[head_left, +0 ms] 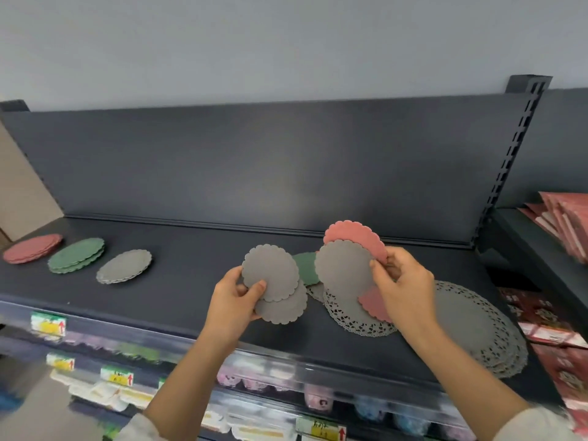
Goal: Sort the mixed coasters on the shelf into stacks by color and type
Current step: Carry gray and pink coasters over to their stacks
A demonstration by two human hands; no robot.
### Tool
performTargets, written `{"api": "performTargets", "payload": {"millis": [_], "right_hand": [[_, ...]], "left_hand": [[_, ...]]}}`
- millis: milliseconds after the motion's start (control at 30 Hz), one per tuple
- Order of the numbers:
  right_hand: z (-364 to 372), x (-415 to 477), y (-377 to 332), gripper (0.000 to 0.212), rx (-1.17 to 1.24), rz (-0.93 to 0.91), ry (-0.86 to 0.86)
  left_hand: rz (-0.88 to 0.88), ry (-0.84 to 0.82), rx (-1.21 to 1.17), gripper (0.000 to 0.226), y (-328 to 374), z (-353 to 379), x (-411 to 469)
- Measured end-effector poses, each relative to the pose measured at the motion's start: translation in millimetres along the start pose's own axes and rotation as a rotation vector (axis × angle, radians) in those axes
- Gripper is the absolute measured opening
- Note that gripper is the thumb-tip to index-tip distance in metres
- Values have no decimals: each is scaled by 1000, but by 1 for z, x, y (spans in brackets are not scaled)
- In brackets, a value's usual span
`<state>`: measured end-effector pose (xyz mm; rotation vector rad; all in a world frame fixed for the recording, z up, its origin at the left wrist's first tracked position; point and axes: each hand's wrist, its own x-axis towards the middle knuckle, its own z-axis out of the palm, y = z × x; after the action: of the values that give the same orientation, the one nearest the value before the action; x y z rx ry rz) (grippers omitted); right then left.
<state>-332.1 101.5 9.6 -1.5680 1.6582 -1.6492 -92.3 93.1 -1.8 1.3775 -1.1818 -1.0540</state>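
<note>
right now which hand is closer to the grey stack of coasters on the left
Left. The left hand, gripping two grey coasters, is right of the grey stack; the right hand, gripping grey and pink coasters, is even farther right.

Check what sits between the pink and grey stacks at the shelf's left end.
The green stack sits between the pink stack and the grey stack on the shelf; the head view shows it.

Green coaster (304,268) half hidden behind grey coasters (343,270).
</note>
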Motion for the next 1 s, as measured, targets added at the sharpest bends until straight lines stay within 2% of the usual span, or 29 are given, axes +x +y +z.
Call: {"api": "performTargets", "payload": {"millis": [267, 433, 733, 1000], "right_hand": [[28, -9, -26, 16, 62, 5, -65], [68, -22, -52, 32, 135, 15, -80], [189, -59, -112, 26, 303, 141, -153], [286, -101, -155, 20, 305, 163, -195]], "left_hand": [[59, 136, 27, 28, 2, -60, -12], [92, 204, 60, 23, -6, -115, -15], [38, 272, -18, 29, -26, -265, -18], [9, 329, -77, 29, -46, -378, -6]]}}
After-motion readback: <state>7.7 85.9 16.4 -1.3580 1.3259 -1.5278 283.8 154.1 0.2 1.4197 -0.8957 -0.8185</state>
